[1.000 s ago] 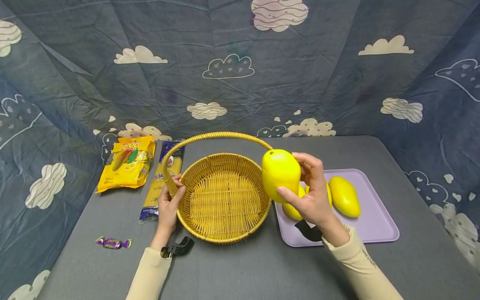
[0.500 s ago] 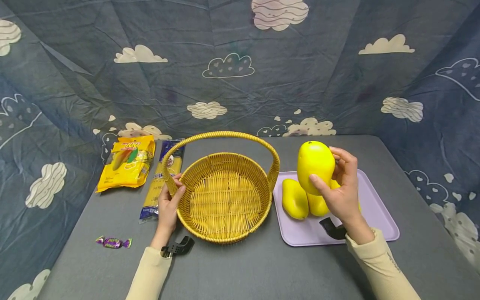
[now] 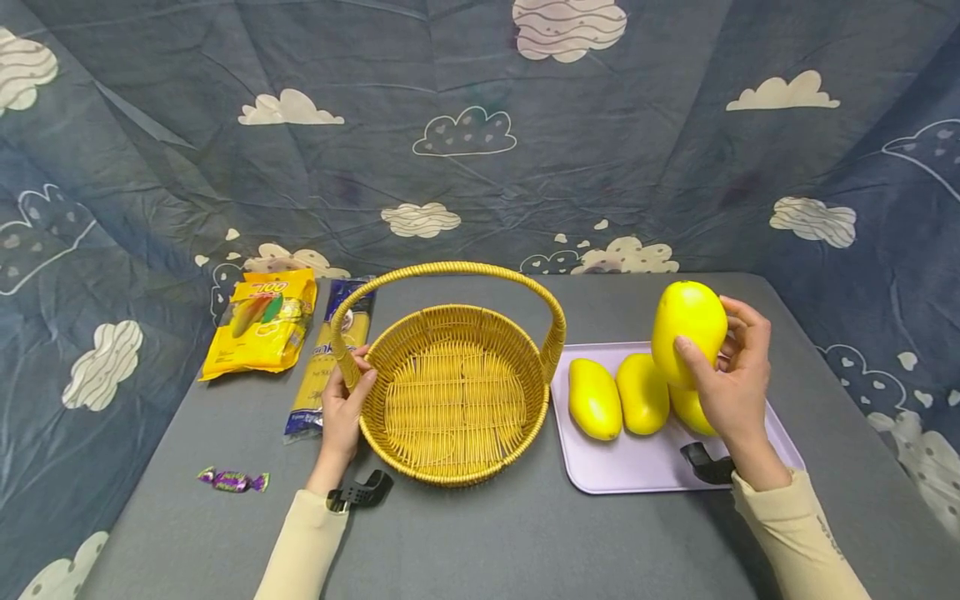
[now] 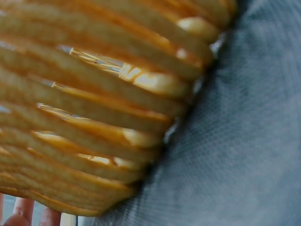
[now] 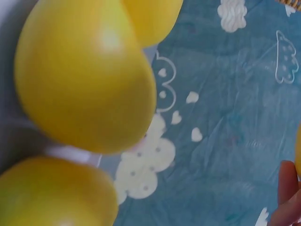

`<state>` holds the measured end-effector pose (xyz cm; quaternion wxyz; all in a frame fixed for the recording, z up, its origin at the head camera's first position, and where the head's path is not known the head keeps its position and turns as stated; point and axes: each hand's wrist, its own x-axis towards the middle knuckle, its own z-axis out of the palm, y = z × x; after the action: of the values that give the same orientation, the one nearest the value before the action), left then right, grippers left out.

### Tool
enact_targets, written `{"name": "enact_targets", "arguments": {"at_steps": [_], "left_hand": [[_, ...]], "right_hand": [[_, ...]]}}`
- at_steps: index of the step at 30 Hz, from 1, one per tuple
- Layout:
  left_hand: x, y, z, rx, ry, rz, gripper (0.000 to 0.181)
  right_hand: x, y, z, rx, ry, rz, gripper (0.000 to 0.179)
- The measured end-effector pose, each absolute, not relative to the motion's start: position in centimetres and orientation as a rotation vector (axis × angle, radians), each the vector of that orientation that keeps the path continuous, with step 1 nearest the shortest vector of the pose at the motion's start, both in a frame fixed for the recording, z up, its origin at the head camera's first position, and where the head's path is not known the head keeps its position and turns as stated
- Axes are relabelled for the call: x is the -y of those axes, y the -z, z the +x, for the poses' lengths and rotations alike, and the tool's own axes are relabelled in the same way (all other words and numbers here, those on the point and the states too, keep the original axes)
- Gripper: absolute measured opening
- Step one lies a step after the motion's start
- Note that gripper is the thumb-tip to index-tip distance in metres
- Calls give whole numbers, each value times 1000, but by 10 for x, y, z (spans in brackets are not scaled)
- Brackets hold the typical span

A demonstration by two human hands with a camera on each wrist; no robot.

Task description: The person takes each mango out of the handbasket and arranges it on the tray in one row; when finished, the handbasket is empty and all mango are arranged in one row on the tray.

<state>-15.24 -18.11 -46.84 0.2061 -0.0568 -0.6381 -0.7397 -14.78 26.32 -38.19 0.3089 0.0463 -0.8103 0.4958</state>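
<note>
My right hand point(image 3: 737, 390) holds a yellow mango point(image 3: 688, 329) upright above the right part of a lilac tray point(image 3: 622, 467). Three more mangoes lie on that tray, and the rightmost mango point(image 3: 692, 412) is partly hidden by the hand and the held fruit. In the right wrist view a tray mango point(image 5: 84, 80) looms large, while the held one barely shows at the right edge. At the left side of a woven basket point(image 3: 454, 479) my left hand point(image 3: 343, 417) grips the rim by the handle's foot. Basket slats point(image 4: 84, 113) fill much of the left wrist view.
A yellow snack bag point(image 3: 262, 325) and a blue-ended pack of spaghetti point(image 3: 318, 371) lie at the back left. A purple wrapped candy point(image 3: 234, 481) lies nearer the front left. Behind the grey table point(image 3: 480, 542) hangs a dark cloud-patterned cloth point(image 3: 465, 75).
My right hand has carried the mango rightward, from beside the basket's right rim to over the tray's right part. The left hand keeps its grip on the basket. The head view has shifted slightly.
</note>
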Motion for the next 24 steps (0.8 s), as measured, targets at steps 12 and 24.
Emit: {"name": "enact_targets", "arguments": {"at_steps": [12, 24], "left_hand": [[182, 469, -152, 1788, 2064, -169, 21], [182, 471, -153, 1784, 2068, -160, 22]], "right_hand": [[-301, 388, -150, 2308, -1200, -135, 67], [-335, 398, -154, 2431, -1194, -316, 63]]}}
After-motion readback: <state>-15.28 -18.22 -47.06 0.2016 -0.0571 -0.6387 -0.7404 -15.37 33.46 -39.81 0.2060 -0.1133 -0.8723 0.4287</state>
